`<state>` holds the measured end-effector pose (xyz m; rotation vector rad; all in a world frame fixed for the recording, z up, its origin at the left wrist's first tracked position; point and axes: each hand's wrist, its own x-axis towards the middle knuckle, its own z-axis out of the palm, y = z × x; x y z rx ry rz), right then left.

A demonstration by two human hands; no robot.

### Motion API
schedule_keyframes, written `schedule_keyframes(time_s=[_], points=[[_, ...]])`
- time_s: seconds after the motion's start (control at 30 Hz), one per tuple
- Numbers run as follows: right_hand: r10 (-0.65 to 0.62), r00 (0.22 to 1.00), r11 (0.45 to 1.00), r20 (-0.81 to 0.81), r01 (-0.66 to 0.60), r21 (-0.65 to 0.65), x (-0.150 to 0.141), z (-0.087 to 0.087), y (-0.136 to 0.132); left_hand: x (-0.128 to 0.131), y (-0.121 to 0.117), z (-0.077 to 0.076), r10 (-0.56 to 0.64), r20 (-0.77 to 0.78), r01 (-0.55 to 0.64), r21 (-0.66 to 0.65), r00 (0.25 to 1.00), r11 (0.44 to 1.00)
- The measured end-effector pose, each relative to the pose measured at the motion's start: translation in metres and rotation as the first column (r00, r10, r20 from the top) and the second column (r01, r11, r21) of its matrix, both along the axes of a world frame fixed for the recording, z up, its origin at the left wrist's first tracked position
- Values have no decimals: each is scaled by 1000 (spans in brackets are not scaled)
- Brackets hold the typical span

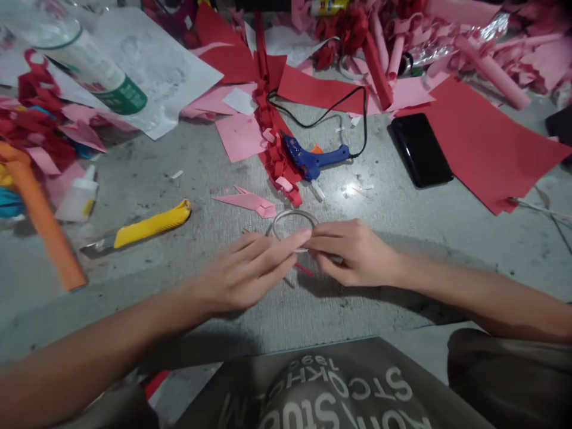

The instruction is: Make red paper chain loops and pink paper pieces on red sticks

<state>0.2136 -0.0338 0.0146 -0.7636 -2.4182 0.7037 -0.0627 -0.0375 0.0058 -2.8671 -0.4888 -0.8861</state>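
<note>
A thin, pale ring [295, 213], possibly a roll of clear tape, is pinched between my two hands over the grey table. My left hand [250, 268] closes on its near left side, thumb and fingers together. On its right side, my right hand [351, 253] also grips, fingers bent and touching the left fingertips. Just beyond lies a folded pink paper piece [250, 201]. A thin red strip [304, 269] shows on the table below the fingers. Behind the ring, a red and pink paper chain [279, 164] runs away from me.
A blue glue gun [317, 158] with a black cord rests beyond my hands. To the left are a yellow cutter knife [152, 225], a glue bottle [78, 196], an orange paper roll [47, 226] and a plastic bottle [98, 71]. Rightward, a black phone [420, 149] touches red paper [487, 143].
</note>
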Motion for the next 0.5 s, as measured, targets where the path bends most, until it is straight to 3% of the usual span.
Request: schedule_keyframes(time_s=[0.1, 0.3, 0.5], points=[[-9, 1000, 1000, -12, 9, 21, -3, -4, -2, 3, 1, 1, -1, -69, -3, -61, 998, 998], [-55, 996, 998, -68, 57, 15, -5, -8, -4, 1, -2, -6, 13, -37, -20, -192, 999, 981], [-79, 994, 997, -73, 78, -20, -5, -8, -6, 3, -2, -5, -3, -58, -4, -114, 998, 993]])
